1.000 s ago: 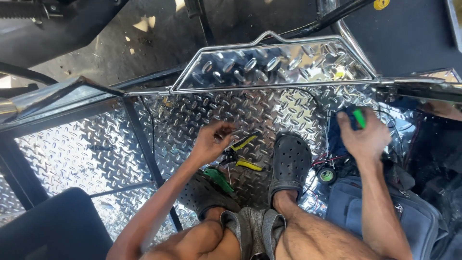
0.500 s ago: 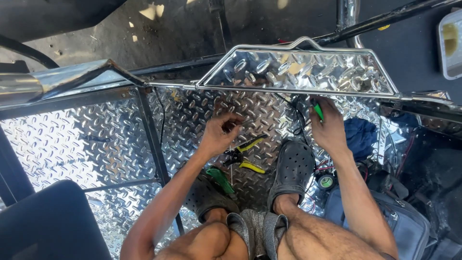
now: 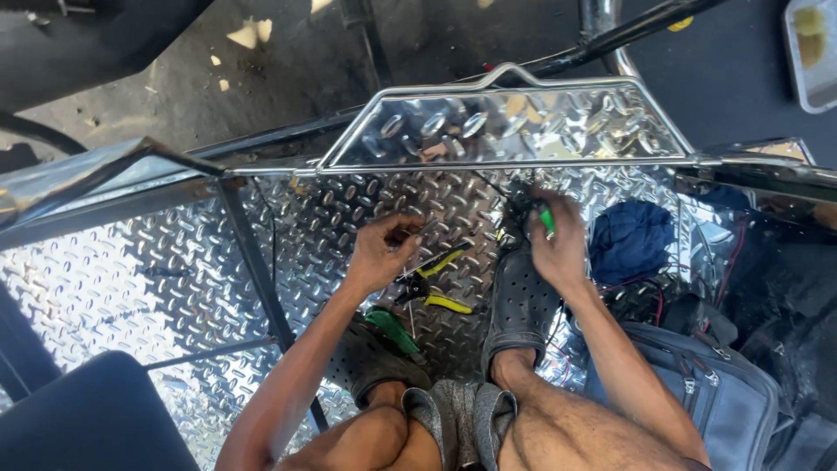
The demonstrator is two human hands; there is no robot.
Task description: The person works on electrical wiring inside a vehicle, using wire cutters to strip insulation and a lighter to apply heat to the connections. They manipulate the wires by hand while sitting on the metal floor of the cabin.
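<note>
Nearest, bare knees and grey shorts (image 3: 458,419) fill the bottom edge, with a dark perforated rubber clog (image 3: 521,305) on the right foot. To the right sits a grey fabric bag (image 3: 697,384). On the shiny diamond-plate metal floor (image 3: 113,288) between the feet lie yellow-handled pliers (image 3: 436,283) and a green-handled tool (image 3: 392,327). The left hand (image 3: 379,253) pinches a thin dark wire just above the pliers. The right hand (image 3: 558,240) is clenched around a slim green-handled screwdriver (image 3: 547,220), tip toward the floor's far edge. Beyond lie a crumpled blue cloth (image 3: 632,240) and a slanted polished panel (image 3: 514,126).
</note>
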